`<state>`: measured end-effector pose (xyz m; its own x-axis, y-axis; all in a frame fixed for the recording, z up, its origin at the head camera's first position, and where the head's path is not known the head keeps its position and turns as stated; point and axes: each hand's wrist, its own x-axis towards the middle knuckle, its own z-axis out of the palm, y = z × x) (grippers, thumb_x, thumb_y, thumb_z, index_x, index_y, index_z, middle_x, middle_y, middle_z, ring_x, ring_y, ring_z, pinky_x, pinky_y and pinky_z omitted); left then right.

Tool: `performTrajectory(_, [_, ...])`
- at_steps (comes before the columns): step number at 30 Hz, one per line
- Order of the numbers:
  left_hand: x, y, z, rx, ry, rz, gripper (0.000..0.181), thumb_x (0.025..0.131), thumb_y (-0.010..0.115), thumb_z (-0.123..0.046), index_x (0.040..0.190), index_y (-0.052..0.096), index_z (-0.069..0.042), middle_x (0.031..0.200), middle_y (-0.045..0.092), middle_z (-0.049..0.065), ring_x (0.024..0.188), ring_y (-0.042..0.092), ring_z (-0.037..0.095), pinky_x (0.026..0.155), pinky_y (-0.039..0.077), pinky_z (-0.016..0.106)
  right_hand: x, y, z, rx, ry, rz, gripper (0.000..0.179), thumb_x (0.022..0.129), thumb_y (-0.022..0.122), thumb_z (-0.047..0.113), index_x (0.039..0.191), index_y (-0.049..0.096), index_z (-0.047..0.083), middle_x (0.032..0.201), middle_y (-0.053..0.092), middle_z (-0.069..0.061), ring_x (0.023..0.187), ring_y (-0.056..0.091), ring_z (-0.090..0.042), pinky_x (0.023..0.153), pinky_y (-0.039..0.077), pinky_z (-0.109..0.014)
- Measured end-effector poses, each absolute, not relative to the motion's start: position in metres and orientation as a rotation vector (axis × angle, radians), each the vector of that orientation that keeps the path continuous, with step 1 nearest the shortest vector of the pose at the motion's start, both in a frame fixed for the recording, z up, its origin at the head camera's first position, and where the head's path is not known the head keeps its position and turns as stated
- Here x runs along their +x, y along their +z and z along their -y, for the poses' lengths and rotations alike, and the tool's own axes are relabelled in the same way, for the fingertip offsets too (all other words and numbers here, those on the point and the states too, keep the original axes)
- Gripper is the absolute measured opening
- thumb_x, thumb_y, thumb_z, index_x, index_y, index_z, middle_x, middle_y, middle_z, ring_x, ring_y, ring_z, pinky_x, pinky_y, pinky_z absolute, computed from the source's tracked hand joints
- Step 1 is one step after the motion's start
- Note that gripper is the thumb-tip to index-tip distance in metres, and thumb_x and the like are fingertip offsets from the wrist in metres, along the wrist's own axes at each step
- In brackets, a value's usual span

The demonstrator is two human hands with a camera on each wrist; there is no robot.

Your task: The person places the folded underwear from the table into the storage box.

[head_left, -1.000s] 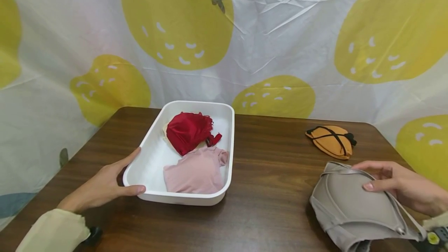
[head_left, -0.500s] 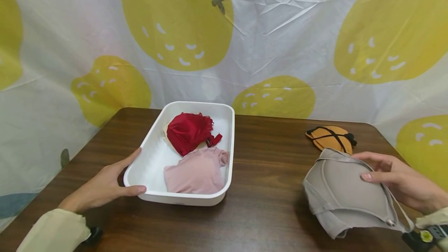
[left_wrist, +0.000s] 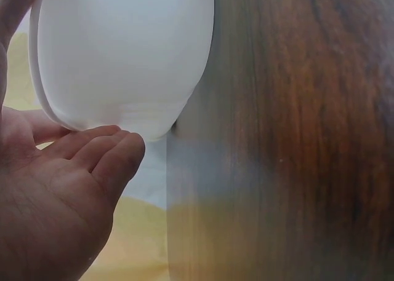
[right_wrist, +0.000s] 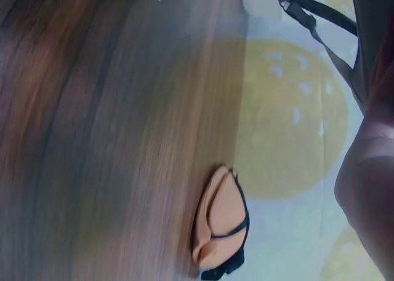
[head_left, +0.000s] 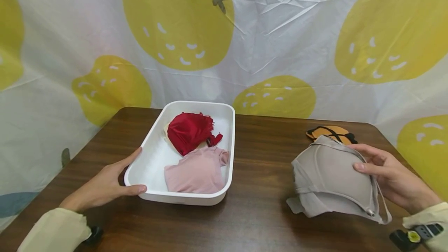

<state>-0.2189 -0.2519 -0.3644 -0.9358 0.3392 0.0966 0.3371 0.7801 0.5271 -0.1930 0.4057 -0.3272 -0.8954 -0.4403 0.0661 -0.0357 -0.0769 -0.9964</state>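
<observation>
Tbl (head_left: 259, 217) has orange bra (right_wrist: 226, 210), prob., behind gray bra (head_left: 336, 170).

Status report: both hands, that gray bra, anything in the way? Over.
Left hand gripping white bin, near-left corner. Right hand holding gray bra over table, right of bin. Nothing visible between bra and bin; orange bra lies beyond.

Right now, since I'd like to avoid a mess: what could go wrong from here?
A strap loop hangs from the gray bra in the right grip, so it might catch on the white tub if carried across. The pink garment lies in the tub's near part; dropping the bra there could crumple it. The left grip holds only one near corner, so a knock may swing the tub round.
</observation>
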Motion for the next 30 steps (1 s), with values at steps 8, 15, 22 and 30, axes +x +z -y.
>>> performTrajectory(8, [-0.218, -0.364, 0.253, 0.554, 0.884, -2.961, 0.108, 0.079, 0.082, -0.045, 0.16, 0.022, -0.009, 0.151, 0.045, 0.032, 0.134, 0.049, 0.05, 0.105, 0.04, 0.068, -0.195, -0.323, -0.378, -0.575, -2.138, -1.897, 0.052, 0.103, 0.036, -0.007, 0.14, 0.056, 0.023, 0.127, 0.062, 0.006, 0.099, 0.069, -0.011, 0.075, 0.061, -0.032])
performTrajectory(15, [-0.218, -0.363, 0.254, 0.561, 0.889, -2.963, 0.108, 0.079, 0.082, -0.044, 0.161, 0.021, -0.01, 0.151, 0.045, 0.031, 0.133, 0.05, 0.05, 0.105, 0.04, 0.068, -0.197, -0.314, -0.35, -0.572, -2.178, -1.922, 0.05, 0.104, 0.037, -0.004, 0.141, 0.056, 0.025, 0.115, 0.066, 0.005, 0.093, 0.07, -0.011, 0.074, 0.06, -0.03])
performTrajectory(22, [-0.217, -0.364, 0.253, 0.56, 0.907, -2.951, 0.107, 0.079, 0.083, -0.044, 0.16, 0.022, -0.01, 0.151, 0.045, 0.031, 0.134, 0.049, 0.05, 0.105, 0.039, 0.068, -0.205, -0.308, -0.323, -0.57, -2.283, -1.894, 0.048, 0.102, 0.042, -0.008, 0.136, 0.059, 0.021, 0.113, 0.064, 0.004, 0.091, 0.068, -0.011, 0.072, 0.059, -0.028])
performTrajectory(30, [-0.217, -0.364, 0.252, 0.55, 0.933, -2.94, 0.108, 0.078, 0.083, -0.042, 0.16, 0.021, -0.009, 0.152, 0.044, 0.032, 0.135, 0.048, 0.05, 0.106, 0.039, 0.068, -0.215, -0.284, -0.294, -0.549, -2.297, -1.874, 0.043, 0.101, 0.046, -0.006, 0.136, 0.056, 0.016, 0.107, 0.071, -0.001, 0.089, 0.072, -0.014, 0.071, 0.061, -0.03])
